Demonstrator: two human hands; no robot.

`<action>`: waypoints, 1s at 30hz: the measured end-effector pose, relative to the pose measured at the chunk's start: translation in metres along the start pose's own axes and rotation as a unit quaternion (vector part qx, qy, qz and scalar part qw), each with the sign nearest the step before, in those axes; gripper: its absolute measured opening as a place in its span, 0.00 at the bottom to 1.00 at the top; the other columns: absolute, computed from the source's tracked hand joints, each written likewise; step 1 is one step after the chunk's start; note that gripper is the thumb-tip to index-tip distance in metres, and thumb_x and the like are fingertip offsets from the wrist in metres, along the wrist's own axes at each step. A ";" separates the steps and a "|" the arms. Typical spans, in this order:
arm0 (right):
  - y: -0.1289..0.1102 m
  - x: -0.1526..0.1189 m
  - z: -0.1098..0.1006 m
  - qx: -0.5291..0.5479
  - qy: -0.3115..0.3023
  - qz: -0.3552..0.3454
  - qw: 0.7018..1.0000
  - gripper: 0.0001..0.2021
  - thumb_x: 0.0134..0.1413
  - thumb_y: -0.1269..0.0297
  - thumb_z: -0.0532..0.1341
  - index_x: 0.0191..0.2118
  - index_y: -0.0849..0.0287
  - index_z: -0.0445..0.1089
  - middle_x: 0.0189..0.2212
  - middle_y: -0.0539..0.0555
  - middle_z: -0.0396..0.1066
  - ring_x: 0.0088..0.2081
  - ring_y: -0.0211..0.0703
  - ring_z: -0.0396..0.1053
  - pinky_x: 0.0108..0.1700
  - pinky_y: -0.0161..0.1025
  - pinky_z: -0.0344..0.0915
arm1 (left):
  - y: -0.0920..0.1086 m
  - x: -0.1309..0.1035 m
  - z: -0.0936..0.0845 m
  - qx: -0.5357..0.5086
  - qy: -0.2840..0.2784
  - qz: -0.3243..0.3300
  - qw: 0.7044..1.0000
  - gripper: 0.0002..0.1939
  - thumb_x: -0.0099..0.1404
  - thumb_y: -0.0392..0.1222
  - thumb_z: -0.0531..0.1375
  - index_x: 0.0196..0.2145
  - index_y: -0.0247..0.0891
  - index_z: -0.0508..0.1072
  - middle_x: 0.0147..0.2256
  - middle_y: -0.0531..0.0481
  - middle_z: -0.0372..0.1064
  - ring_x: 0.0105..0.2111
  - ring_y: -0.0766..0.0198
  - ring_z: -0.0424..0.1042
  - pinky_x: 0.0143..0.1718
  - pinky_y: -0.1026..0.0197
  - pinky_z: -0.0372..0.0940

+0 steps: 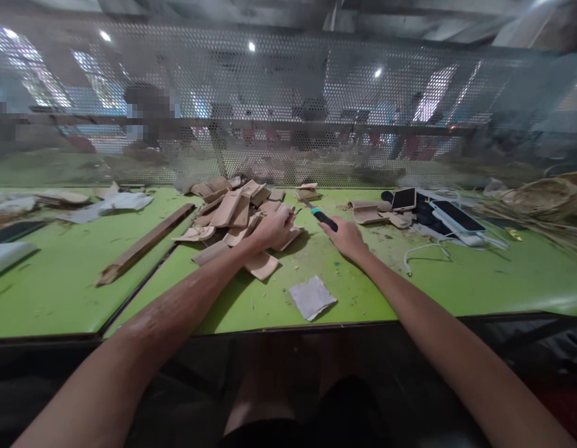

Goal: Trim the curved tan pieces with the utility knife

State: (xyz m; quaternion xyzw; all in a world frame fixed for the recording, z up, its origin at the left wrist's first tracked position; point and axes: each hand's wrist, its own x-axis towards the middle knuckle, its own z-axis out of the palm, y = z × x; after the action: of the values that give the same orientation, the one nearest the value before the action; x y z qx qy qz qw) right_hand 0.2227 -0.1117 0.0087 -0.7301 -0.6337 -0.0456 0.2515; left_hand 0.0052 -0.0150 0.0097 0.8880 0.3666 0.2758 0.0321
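My right hand (348, 239) is closed round the handle of a hand tool (324, 219). That handle is black with a teal collar, and a thin grey shaft or blade points away from me to the left; its exact kind is unclear. Over the right side of a heap of curved, pale wood or bamboo pieces (229, 208) is my left hand (274, 229). Its fingers are curled together, with a small dark tip showing beside them; I cannot make out what they hold. A separate piece of the same kind (307, 190) lies just beyond the tool's tip.
A long wooden bar (145, 242) lies left of the heap, near a table seam. A grey square sheet (312, 297) rests near the front edge. Phones (457, 216) and a white cable (426, 246) lie to the right. Behind stands a perforated metal screen (279, 112).
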 end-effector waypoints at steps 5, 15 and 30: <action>0.018 0.008 -0.002 0.057 0.030 0.031 0.997 0.23 0.62 0.48 0.55 0.47 0.62 0.78 0.34 0.60 0.77 0.34 0.50 0.71 0.34 0.39 0.60 | 0.003 -0.002 -0.002 0.017 -0.004 0.003 1.000 0.14 0.74 0.47 0.47 0.44 0.38 0.69 0.39 0.42 0.74 0.39 0.55 0.73 0.36 0.58 0.60; -0.004 -0.003 -0.006 0.178 -0.015 -0.074 0.981 0.22 0.59 0.48 0.58 0.46 0.62 0.77 0.37 0.58 0.78 0.35 0.47 0.70 0.37 0.40 0.61 | 0.009 -0.002 -0.011 0.038 -0.014 -0.062 0.997 0.14 0.73 0.45 0.49 0.42 0.37 0.71 0.38 0.40 0.75 0.38 0.54 0.73 0.37 0.58 0.60; 0.002 -0.001 -0.001 0.117 -0.036 -0.079 0.989 0.24 0.59 0.45 0.57 0.46 0.61 0.77 0.32 0.56 0.76 0.31 0.45 0.68 0.32 0.37 0.56 | 0.003 0.000 -0.006 0.055 -0.009 -0.057 0.997 0.15 0.72 0.47 0.48 0.41 0.38 0.72 0.36 0.41 0.75 0.36 0.55 0.73 0.34 0.59 0.59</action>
State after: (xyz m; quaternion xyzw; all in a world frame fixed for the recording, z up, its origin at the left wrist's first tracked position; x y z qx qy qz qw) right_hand 0.2246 -0.1132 0.0088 -0.6442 -0.6993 0.0353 0.3079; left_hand 0.0044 -0.0177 0.0154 0.8683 0.4311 0.2452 0.0018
